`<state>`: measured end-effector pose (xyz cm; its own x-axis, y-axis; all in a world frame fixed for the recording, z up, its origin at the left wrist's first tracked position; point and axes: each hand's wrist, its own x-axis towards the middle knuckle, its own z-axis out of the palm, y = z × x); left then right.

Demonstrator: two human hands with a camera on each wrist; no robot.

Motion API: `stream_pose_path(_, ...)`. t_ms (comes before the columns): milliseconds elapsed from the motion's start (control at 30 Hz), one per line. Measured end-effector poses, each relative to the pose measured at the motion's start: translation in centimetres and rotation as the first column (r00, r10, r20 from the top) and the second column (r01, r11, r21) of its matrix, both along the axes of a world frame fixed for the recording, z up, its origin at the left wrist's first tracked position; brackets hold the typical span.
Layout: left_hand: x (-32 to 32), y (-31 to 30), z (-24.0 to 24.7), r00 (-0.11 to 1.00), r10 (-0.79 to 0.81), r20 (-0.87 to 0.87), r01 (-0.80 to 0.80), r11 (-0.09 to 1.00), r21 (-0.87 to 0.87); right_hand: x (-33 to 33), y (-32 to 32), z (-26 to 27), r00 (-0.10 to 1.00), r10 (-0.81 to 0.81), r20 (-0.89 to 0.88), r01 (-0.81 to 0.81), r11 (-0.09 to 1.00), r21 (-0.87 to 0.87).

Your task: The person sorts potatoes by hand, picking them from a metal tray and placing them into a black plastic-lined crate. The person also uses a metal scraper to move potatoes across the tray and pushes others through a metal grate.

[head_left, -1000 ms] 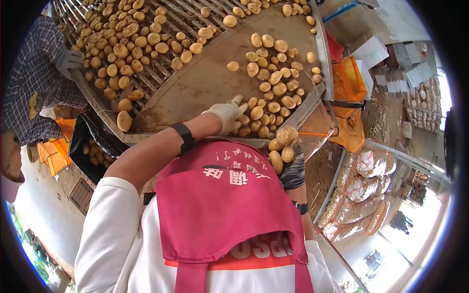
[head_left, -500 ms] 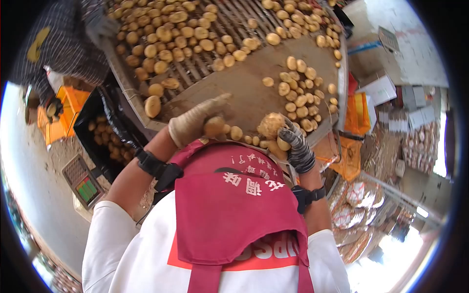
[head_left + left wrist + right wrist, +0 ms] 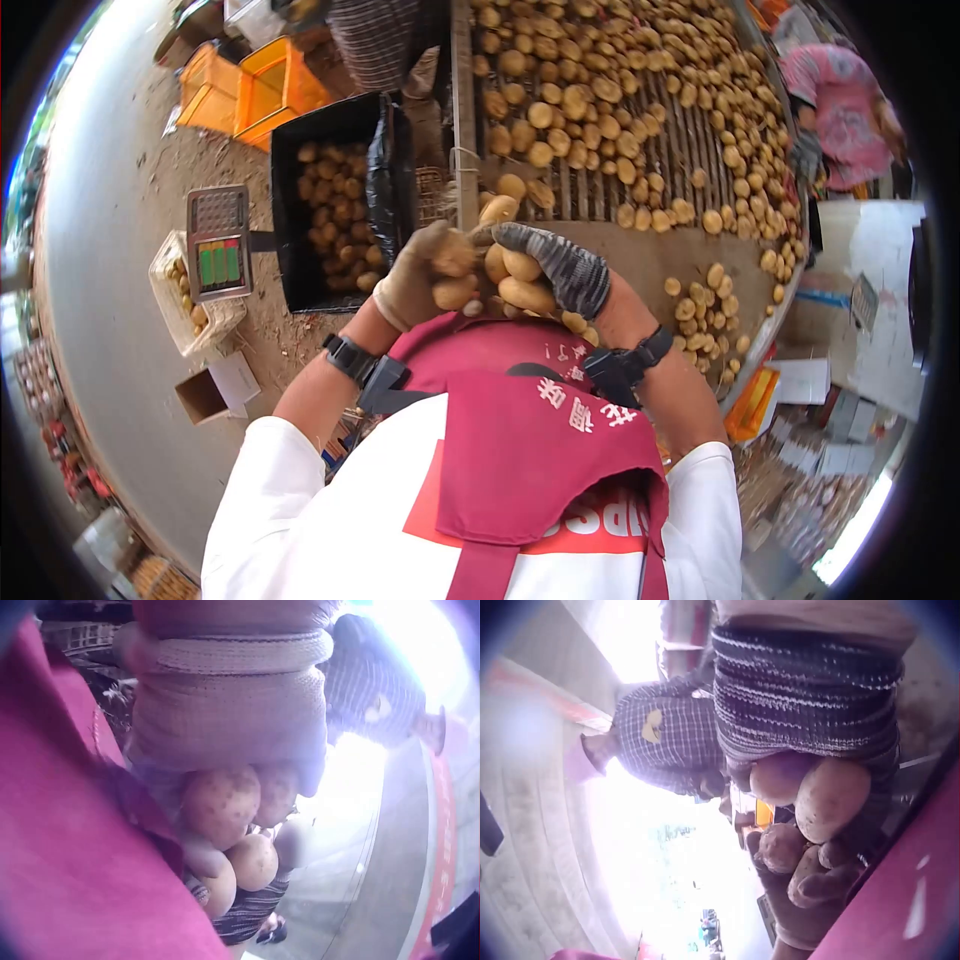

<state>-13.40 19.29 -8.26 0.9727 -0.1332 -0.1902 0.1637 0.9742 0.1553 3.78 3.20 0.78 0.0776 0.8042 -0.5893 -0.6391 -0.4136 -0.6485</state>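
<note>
In the head view my left hand (image 3: 415, 275), in a pale knit glove, holds two potatoes (image 3: 455, 292) in front of the apron. Close beside it, my right hand (image 3: 565, 270), in a dark striped glove, grips several potatoes (image 3: 527, 295) with curled fingers. The left wrist view shows two potatoes (image 3: 223, 802) under the pale glove (image 3: 229, 712), with the right hand's potatoes below them. From the right wrist, two large potatoes (image 3: 832, 799) stick out from under the striped glove (image 3: 806, 697). Just left of the hands stands a black-lined bin (image 3: 283, 235) with potatoes inside.
A slatted sorting table (image 3: 630, 255) with many potatoes extends ahead and right. Left of the bin are a scale (image 3: 220, 270), a white basket (image 3: 215, 335) and orange crates (image 3: 285, 90). One person (image 3: 375, 40) stands beyond the bin, another in pink (image 3: 835, 110) at far right.
My left hand has lifted from the table and now holds potatoes. The view has turned left, and both hands have come together near the bin. The right hand has kept its potatoes.
</note>
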Motion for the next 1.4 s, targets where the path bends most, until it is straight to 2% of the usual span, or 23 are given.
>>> stream_pose_path(33, -0.7, 0.4, 2.3, 0.987, 0.082, -0.141, -0.083, 0.996, -0.006, -0.1, 2.6, -0.7, 0.966, -0.051, -0.254, 0.015, 0.99, -0.141)
stream_pose_path(67, -1.3, 0.8, 4.6, 0.947, 0.158, -0.281, -0.166, 0.986, -0.005, -0.8, 4.5, -0.7, 0.965, -0.027, -0.259, -0.01, 0.99, -0.141)
stream_pose_path(167, -5.9, 2.7, 1.5, 0.878, 0.35, -0.326, -0.398, 0.913, -0.092, -4.0, 9.8, -0.6, 0.985, -0.113, -0.132, 0.081, 0.971, -0.227)
stream_pose_path(267, -9.2, 5.1, -0.8, 0.833, 0.465, -0.3, -0.494, 0.869, -0.026, -5.8, 15.2, -5.5, 0.988, -0.029, -0.151, 0.006, 0.988, -0.151)
stream_pose_path(333, -10.1, 6.0, -1.0, 0.808, 0.51, -0.296, -0.543, 0.839, -0.037, -6.9, 18.4, -5.2, 0.976, 0.105, -0.188, -0.138, 0.976, -0.167)
stream_pose_path(400, -10.4, 6.7, -1.2, 0.735, 0.592, -0.33, -0.611, 0.79, 0.055, -7.7, 19.2, -4.1, 0.993, 0.122, -0.01, -0.122, 0.983, -0.136)
stream_pose_path(467, -12.0, 7.7, -3.5, 0.718, 0.609, -0.338, -0.607, 0.785, 0.125, -8.6, 19.3, -3.5, 0.985, 0.151, 0.078, -0.135, 0.973, -0.186)
stream_pose_path(533, -12.4, 8.1, -3.9, 0.709, 0.623, -0.33, -0.653, 0.757, 0.027, -8.7, 18.6, -3.4, 0.97, 0.173, 0.168, -0.131, 0.963, -0.238)
stream_pose_path(600, -12.1, 7.4, -3.5, 0.739, 0.61, -0.288, -0.613, 0.785, 0.09, -7.6, 17.1, -3.6, 0.966, 0.256, 0.036, -0.248, 0.957, -0.151)
stream_pose_path(667, -11.5, 6.8, -3.4, 0.67, 0.643, -0.37, -0.629, 0.757, 0.177, -7.2, 16.0, -3.6, 0.976, 0.214, -0.039, -0.217, 0.965, -0.146)
stream_pose_path(767, -9.4, 5.6, -2.2, 0.679, 0.671, -0.298, -0.529, 0.729, 0.435, -6.8, 14.1, -4.1, 0.955, 0.235, -0.18, -0.269, 0.944, -0.194)
stream_pose_path(867, -5.6, 4.4, 0.2, 0.729, 0.647, -0.225, -0.426, 0.686, 0.59, -8.1, 13.5, -5.5, 0.975, 0.123, -0.188, -0.127, 0.992, -0.01)
stream_pose_path(933, -3.9, 5.1, -1.1, 0.694, 0.698, -0.176, -0.569, 0.682, 0.459, -8.0, 14.6, -5.7, 0.998, 0.06, -0.036, -0.062, 0.997, -0.054)
stream_pose_path(1000, -3.6, 5.2, -0.3, 0.644, 0.739, -0.197, -0.593, 0.645, 0.483, -7.7, 14.7, -7.5, 0.976, 0.207, 0.074, -0.214, 0.97, 0.113)
stream_pose_path(1033, -3.6, 5.2, -0.5, 0.597, 0.79, -0.139, -0.547, 0.527, 0.65, -8.0, 14.9, -7.5, 0.978, 0.201, 0.061, -0.207, 0.972, 0.111)
stream_pose_path(1067, -3.5, 5.0, 0.1, 0.557, 0.828, -0.064, -0.479, 0.384, 0.789, -8.0, 15.4, -6.7, 0.947, 0.247, 0.207, -0.269, 0.96, 0.082)
stream_pose_path(1100, -3.2, 4.9, 1.0, 0.485, 0.87, -0.084, -0.536, 0.372, 0.758, -7.5, 16.1, -5.8, 0.888, 0.293, 0.355, -0.33, 0.943, 0.047)
stream_pose_path(1133, -2.7, 4.9, 2.8, 0.479, 0.874, -0.082, -0.537, 0.365, 0.76, -7.1, 16.6, -4.3, 0.886, 0.298, 0.354, -0.337, 0.94, 0.051)
stream_pose_path(1233, -3.6, 5.3, 5.4, 0.396, 0.918, -0.007, -0.591, 0.261, 0.763, -7.2, 17.2, -1.9, 0.926, 0.27, 0.262, -0.288, 0.957, 0.031)
stream_pose_path(1267, -4.5, 6.0, 5.5, 0.416, 0.909, -0.017, -0.648, 0.31, 0.696, -6.7, 17.3, -1.7, 0.943, 0.268, 0.196, -0.297, 0.945, 0.136)
stream_pose_path(1300, -4.9, 6.4, 5.9, 0.384, 0.922, 0.057, -0.643, 0.222, 0.733, -6.1, 17.3, -1.6, 0.953, 0.269, 0.135, -0.295, 0.924, 0.241)
stream_pose_path(1333, -5.4, 6.7, 6.2, 0.351, 0.926, 0.136, -0.635, 0.129, 0.761, -5.7, 17.4, -1.4, 0.951, 0.277, 0.139, -0.304, 0.921, 0.245)
stream_pose_path(1400, -7.2, 7.5, 5.0, 0.331, 0.942, 0.052, -0.59, 0.164, 0.79, -5.3, 17.4, -1.3, 0.956, 0.29, 0.036, -0.292, 0.95, 0.109)
